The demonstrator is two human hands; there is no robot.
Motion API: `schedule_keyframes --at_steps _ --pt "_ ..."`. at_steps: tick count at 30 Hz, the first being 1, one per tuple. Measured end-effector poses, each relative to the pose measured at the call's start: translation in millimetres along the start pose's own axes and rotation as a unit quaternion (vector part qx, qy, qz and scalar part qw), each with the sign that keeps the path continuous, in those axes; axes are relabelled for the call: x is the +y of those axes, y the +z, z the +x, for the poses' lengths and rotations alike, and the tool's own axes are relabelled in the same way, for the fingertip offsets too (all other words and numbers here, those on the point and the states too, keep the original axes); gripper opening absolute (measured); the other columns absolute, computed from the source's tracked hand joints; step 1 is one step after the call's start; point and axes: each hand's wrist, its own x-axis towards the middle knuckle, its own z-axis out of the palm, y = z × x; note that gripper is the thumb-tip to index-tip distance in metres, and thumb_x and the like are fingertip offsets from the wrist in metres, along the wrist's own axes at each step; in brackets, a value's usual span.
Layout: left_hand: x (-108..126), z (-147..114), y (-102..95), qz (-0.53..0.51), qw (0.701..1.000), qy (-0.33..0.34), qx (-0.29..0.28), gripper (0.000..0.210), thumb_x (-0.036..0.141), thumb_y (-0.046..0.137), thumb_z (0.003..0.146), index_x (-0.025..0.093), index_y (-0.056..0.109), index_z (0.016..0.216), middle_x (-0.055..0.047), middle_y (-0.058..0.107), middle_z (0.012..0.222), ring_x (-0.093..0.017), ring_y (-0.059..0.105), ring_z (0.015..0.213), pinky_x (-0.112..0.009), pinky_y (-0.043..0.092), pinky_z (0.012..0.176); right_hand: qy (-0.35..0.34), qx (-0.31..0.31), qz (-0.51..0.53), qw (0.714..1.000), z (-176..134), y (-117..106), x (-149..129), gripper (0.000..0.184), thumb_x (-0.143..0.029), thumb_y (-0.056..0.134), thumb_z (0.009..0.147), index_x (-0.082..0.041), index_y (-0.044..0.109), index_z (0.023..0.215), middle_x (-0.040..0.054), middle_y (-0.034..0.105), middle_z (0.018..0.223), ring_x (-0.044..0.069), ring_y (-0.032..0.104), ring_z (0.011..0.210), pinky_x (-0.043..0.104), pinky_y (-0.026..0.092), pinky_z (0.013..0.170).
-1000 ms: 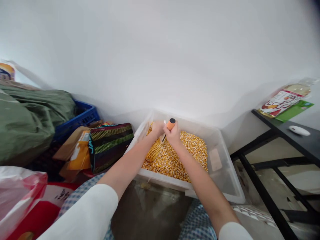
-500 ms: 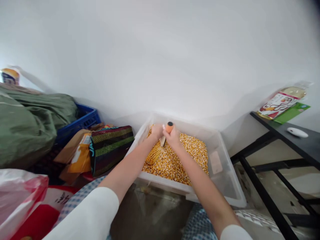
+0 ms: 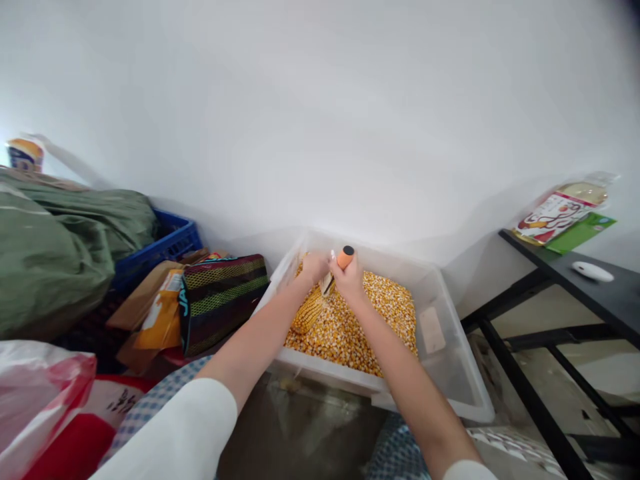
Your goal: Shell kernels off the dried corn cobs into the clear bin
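Observation:
My left hand [image 3: 314, 268] is closed around the upper end of an ear of corn [image 3: 307, 313], which slants down over the loose kernels. In my right hand [image 3: 351, 279] is a tool with an orange handle [image 3: 345, 257] and a black butt end, gripped in a fist. Its narrow working end points down at the cob, by a bare pale strip, and is partly hidden by my fingers. Both hands are close together above the heap of yellow kernels [image 3: 385, 300] in a translucent plastic bin [image 3: 465, 367].
Left of the bin are a dark striped mesh bag [image 3: 225, 300], cardboard pieces [image 3: 143, 293] and a blue crate [image 3: 175, 233] under green cloth [image 3: 80, 247]. On the right stands a black-framed table [image 3: 620, 287] with a bottle [image 3: 560, 207] and a white object [image 3: 593, 271].
The orange handle has moved slightly right and tilts more that way. My right hand has shifted a little with it. My left hand stays on the ear of corn.

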Motion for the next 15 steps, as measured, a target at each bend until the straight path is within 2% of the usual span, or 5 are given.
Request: schedule_keyframes --at_steps 5,8,10,12,15 --pt "-7.5 5.2 2.6 0.036 0.999 -0.007 -0.001 0.022 0.021 0.054 0.075 0.011 0.055 0.055 -0.015 0.061 0.068 -0.024 0.059 0.084 -0.031 0.042 0.075 0.01 -0.018 -0.003 1.0 -2.1 2.8 5.2 0.027 -0.044 0.051 0.077 -0.02 0.045 0.085 -0.0021 0.047 0.06 0.015 0.044 0.053 0.025 0.034 0.053" --pt "-10.9 7.3 1.4 0.005 1.0 0.006 -0.028 0.026 0.03 0.052 0.076 0.012 0.056 0.057 -0.008 0.056 0.056 -0.02 0.059 0.067 -0.026 0.043 0.063 0.04 -0.002 -0.01 0.999 4.0 -5.6 14.0 0.028 -0.046 0.048 0.078 -0.02 0.046 0.086 -0.001 0.05 0.063 0.015 0.046 0.054 0.025 0.034 0.053" --pt "-10.4 9.2 -0.2 -0.103 0.993 0.005 -0.062 0.026 0.033 0.05 0.078 0.013 0.057 0.064 -0.003 0.052 0.051 -0.014 0.054 0.054 -0.022 0.041 0.053 0.099 0.029 -0.044 0.994 13.3 -21.1 25.6 0.03 -0.048 0.045 0.079 -0.02 0.047 0.089 -0.0006 0.052 0.064 0.016 0.047 0.054 0.025 0.035 0.052" --pt "-7.3 11.8 -2.0 -0.25 0.964 -0.016 -0.086 0.022 0.033 0.048 0.08 0.014 0.056 0.071 0.001 0.049 0.051 -0.01 0.048 0.046 -0.02 0.038 0.047 0.182 0.039 -0.112 0.976 24.0 -42.4 42.5 0.033 -0.047 0.045 0.078 -0.019 0.049 0.094 0.0011 0.055 0.065 0.017 0.05 0.057 0.025 0.035 0.053" --pt "-1.2 16.5 -4.9 -0.398 0.91 -0.061 -0.098 0.018 0.031 0.046 0.081 0.016 0.053 0.072 0.002 0.046 0.053 -0.008 0.045 0.045 -0.019 0.038 0.047 0.275 -0.07 -0.217 0.934 32.4 -74.7 73.0 0.034 -0.046 0.045 0.077 -0.016 0.055 0.092 0.0081 0.061 0.073 0.019 0.056 0.063 0.026 0.037 0.057"
